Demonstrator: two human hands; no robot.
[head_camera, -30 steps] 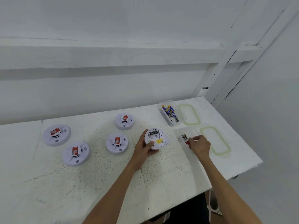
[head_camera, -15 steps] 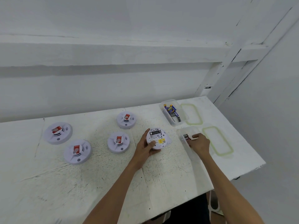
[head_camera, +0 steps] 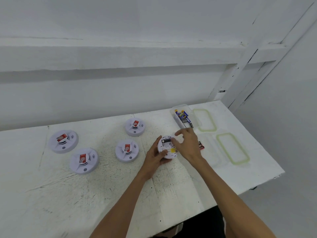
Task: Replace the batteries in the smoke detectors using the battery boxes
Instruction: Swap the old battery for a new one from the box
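Note:
A white smoke detector lies back-up on the table, its battery bay open with a black battery in it. My left hand grips this detector by its left rim. My right hand hovers over the detector's right side with its fingertips at the bay; what they hold, if anything, is blurred. A clear battery box with red batteries sits just right of my right hand. Behind it, a second clear box holds several blue and yellow batteries.
Four more white detectors lie face-up with red tags: two at the left, one at centre, one behind it. Two green-rimmed lids lie right of the boxes. The table's edge runs close on the right.
My right hand has left the near battery box and moved left over the detector's open bay. My left hand has kept its grip on the detector.

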